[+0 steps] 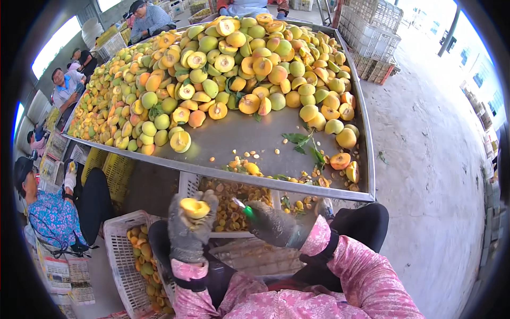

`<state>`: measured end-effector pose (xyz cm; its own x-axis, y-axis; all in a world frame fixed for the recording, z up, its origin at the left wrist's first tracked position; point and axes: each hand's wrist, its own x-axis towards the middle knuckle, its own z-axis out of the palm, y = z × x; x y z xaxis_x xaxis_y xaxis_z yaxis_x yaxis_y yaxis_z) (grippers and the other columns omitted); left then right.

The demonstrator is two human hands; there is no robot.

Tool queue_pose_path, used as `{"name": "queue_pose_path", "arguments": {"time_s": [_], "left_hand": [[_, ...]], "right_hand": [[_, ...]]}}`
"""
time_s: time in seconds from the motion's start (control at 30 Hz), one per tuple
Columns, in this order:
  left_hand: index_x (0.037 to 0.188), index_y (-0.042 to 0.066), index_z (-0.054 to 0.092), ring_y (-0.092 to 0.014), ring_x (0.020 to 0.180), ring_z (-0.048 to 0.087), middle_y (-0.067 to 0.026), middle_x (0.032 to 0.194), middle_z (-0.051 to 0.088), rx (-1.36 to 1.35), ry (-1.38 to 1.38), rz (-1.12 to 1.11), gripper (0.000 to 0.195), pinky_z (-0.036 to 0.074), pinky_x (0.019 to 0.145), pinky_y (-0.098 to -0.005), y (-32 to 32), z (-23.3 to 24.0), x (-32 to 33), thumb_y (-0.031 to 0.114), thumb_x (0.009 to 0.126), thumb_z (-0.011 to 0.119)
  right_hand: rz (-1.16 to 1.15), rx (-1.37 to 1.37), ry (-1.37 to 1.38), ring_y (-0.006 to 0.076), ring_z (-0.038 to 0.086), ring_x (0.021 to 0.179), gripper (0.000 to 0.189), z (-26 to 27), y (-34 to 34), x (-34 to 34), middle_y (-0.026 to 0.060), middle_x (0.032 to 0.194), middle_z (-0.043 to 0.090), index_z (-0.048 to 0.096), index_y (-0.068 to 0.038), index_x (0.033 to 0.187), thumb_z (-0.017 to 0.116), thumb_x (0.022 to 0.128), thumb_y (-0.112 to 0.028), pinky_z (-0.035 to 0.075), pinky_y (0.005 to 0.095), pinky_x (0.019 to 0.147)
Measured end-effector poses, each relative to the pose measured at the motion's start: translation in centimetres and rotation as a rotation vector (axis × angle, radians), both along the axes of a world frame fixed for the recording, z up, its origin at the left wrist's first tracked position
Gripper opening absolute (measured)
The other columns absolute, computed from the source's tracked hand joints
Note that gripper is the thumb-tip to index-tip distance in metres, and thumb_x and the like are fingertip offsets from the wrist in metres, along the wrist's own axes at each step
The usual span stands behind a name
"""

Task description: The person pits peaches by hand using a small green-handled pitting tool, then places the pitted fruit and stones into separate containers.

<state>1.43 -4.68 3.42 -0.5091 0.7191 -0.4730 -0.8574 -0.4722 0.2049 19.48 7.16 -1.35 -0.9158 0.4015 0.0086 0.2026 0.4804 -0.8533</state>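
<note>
A halved yellow peach [195, 208] rests in my left hand [190, 227], which wears a dirty grey work glove; its cut hollow faces up. My right hand [275, 224], gloved the same way, grips a small tool with a green handle [250, 212] and a short metal tip. The tip points up and left, apart from the fruit. Below both hands stands a white plastic crate [275, 197] holding many brown pits or scraps [239, 193]. Ahead, a metal table [239, 131] bears a large heap of whole and halved peaches [239, 67].
At my left, a white slatted crate [119, 247] holds fruit halves. The table's raised metal rim [279, 186] runs just beyond my hands. Loose kernels and green leaves [299, 141] lie on it. A seated person [55, 217] is to the left; stacked crates [370, 36] stand at the back right.
</note>
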Motion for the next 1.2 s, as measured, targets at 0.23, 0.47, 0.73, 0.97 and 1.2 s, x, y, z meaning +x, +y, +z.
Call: {"name": "queue_pose_path", "arguments": {"time_s": [0.23, 0.47, 0.73, 0.97, 1.2], "left_hand": [[0.108, 0.005, 0.054, -0.021, 0.097, 0.055, -0.0142, 0.106, 0.056, -0.615, 0.939, 0.513, 0.029, 0.049, 0.079, -0.0317, -14.5, -1.0, -13.3, 0.021, 0.085, 0.058], [0.109, 0.003, 0.052, -0.016, 0.082, 0.056, -0.0076, 0.094, 0.056, -0.844, 1.161, -0.098, 0.03, 0.048, 0.071, -0.0236, -2.7, 3.6, -8.6, 0.015, 0.083, 0.059], [0.11, 0.003, 0.054, -0.017, 0.097, 0.056, -0.0096, 0.11, 0.056, 0.129, 1.998, -0.799, 0.035, 0.046, 0.084, -0.0283, 24.5, 0.7, 8.7, 0.007, 0.076, 0.062], [0.109, 0.006, 0.054, -0.024, 0.099, 0.056, -0.0118, 0.108, 0.057, 0.206, 2.57, -1.08, 0.046, 0.044, 0.086, -0.0327, 31.9, -3.7, 14.9, 0.006, 0.066, 0.067], [0.101, 0.003, 0.058, -0.019, 0.085, 0.059, -0.0084, 0.093, 0.062, -0.049, 1.917, -1.165, 0.038, 0.048, 0.077, -0.0303, 28.7, -2.8, 12.7, 0.012, 0.066, 0.07]], "right_hand": [[0.255, 0.319, -0.519, 0.0336, 0.063, 0.078, 0.034, -4.6, 1.1, 0.2, 0.0162, 0.087, 0.063, 0.053, -0.007, 0.114, 0.042, 0.083, -0.016, 0.049, 0.0433, 0.063], [0.185, 0.194, -0.37, 0.0353, 0.062, 0.079, 0.035, -2.5, 1.8, 1.1, 0.0174, 0.087, 0.062, 0.05, -0.004, 0.111, 0.048, 0.077, -0.015, 0.048, 0.0462, 0.064], [0.273, 0.282, -0.381, 0.0338, 0.064, 0.074, 0.022, -6.8, 1.0, 2.6, 0.0132, 0.08, 0.065, 0.063, -0.008, 0.09, 0.06, 0.068, -0.014, 0.051, 0.0444, 0.058], [0.22, 0.249, -0.229, 0.0299, 0.064, 0.076, 0.015, -8.8, 0.8, 3.2, 0.0101, 0.08, 0.066, 0.067, -0.012, 0.082, 0.064, 0.069, -0.018, 0.051, 0.0419, 0.058], [0.326, 0.207, -0.375, 0.0306, 0.063, 0.079, 0.022, -2.1, 2.1, 3.0, 0.0126, 0.084, 0.064, 0.062, -0.007, 0.092, 0.059, 0.073, -0.017, 0.051, 0.041, 0.062]]}}
